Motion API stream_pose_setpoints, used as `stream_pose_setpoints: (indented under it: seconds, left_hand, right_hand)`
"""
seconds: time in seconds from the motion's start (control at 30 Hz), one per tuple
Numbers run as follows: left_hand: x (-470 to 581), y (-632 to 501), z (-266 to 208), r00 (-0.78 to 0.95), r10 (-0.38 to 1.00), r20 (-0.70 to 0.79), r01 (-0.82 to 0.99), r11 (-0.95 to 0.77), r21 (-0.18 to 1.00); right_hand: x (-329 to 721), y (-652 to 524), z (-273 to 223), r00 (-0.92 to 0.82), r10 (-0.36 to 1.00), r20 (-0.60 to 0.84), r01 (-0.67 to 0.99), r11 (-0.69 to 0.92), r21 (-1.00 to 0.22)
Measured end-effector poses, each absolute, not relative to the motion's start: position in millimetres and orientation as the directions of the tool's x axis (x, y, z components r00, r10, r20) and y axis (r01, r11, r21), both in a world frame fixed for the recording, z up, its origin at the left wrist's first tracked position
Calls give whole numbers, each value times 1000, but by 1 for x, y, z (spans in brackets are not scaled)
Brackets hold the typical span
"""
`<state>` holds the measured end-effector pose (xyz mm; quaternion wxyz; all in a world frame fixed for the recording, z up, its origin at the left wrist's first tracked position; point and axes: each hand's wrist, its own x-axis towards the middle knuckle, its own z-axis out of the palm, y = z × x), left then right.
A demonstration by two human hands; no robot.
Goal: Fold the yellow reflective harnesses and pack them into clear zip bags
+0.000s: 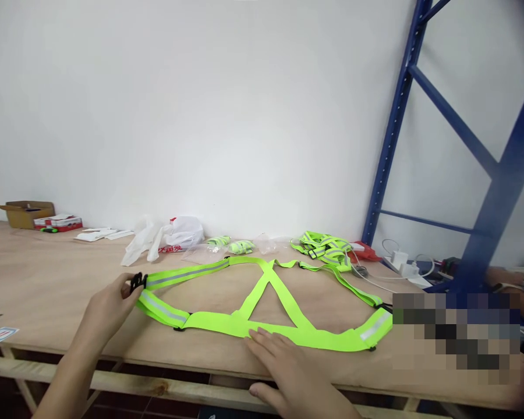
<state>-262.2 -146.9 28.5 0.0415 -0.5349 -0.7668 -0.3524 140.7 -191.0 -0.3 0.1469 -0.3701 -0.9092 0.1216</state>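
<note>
A neon-yellow reflective vest (253,327) made of elastic straps lies spread on the wooden table, its crossed straps forming an X in the middle. My left hand (113,299) pinches the black buckle (137,282) at the vest's left end, slightly raised from the tabletop. Fingers outstretched, my right hand (283,369) rests against the lower edge of the waist strap near its middle. Silver strips show on the side straps. A pixelated patch covers the vest's right end.
Along the wall are rolled reflective straps (241,247), a heap of reflective vests (325,245), a white plastic bag (183,233) and a cardboard box (28,214). A blue metal rack (395,128) rises at right, with white chargers (399,262) and cables beside it. Another person's arm (510,285) shows far right.
</note>
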Motion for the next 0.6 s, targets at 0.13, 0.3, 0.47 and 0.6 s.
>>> stream_pose_setpoints:
  seconds: [0.13,0.3,0.47,0.6]
  left_hand:
    - [-221,-135,61,-270,793,546,923,52,380]
    - [-131,-122,68,129,822,555,922,-306,238]
    - [-52,-122,28,516,710,479,806,-591,7]
    - [-40,-129,0,530,699,480,768,-636,79]
  right_hand:
    - [124,-190,2,-655,743,140,681,660,-317]
    - [108,-181,-1,-616,754,227,728,655,-201]
    - [111,-174,-10,-634,730,254,699,682,-216]
    - [124,-180,-13,-660,706,258,647,708,-284]
